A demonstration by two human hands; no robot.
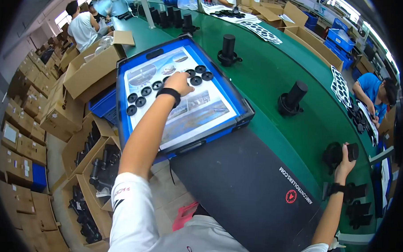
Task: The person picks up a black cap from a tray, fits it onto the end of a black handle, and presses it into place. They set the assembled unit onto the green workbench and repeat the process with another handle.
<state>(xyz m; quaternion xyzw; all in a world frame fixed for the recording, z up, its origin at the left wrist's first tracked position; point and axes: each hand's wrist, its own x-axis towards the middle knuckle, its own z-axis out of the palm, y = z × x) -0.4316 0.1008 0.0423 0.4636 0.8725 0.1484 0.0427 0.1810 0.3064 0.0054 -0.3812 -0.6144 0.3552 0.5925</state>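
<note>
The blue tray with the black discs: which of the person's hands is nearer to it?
Left. The left hand is over the blue tray, reaching the black discs. The right hand is far off to the right, holding a black part over the green table.

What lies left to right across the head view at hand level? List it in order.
Open cardboard box → blue tray holding black round caps → left hand on the caps → black cylinder part on the green belt → right hand gripping a black part.
</note>
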